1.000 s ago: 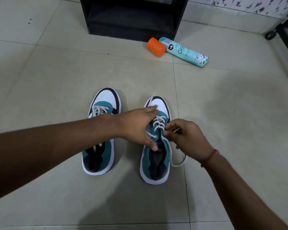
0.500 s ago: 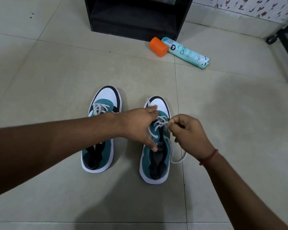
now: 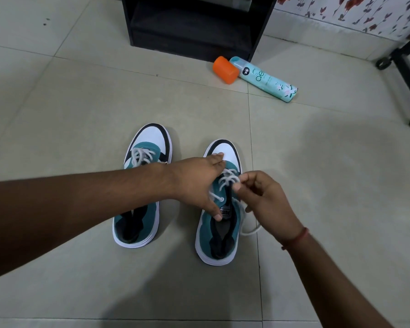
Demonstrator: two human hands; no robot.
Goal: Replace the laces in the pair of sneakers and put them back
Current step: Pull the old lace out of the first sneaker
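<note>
Two teal, white and black sneakers stand side by side on the tiled floor, toes pointing away from me. The left sneaker (image 3: 142,185) has white laces near its toe, and my forearm crosses over it. My left hand (image 3: 197,183) rests spread across the right sneaker (image 3: 219,230), one finger on the white toe and the thumb by the tongue label. My right hand (image 3: 263,197) pinches the white lace (image 3: 227,178) above the upper eyelets. A loose loop of that lace trails on the floor to the shoe's right.
A black open shelf unit (image 3: 194,27) stands at the back. In front of it lie an orange cap (image 3: 225,70) and a light-blue spray can (image 3: 265,79). A black wheeled furniture leg (image 3: 407,74) is at the far right.
My right hand has moved up and toward the toe, drawing the lace along the right sneaker's eyelets. The left hand has stayed on the shoe.
</note>
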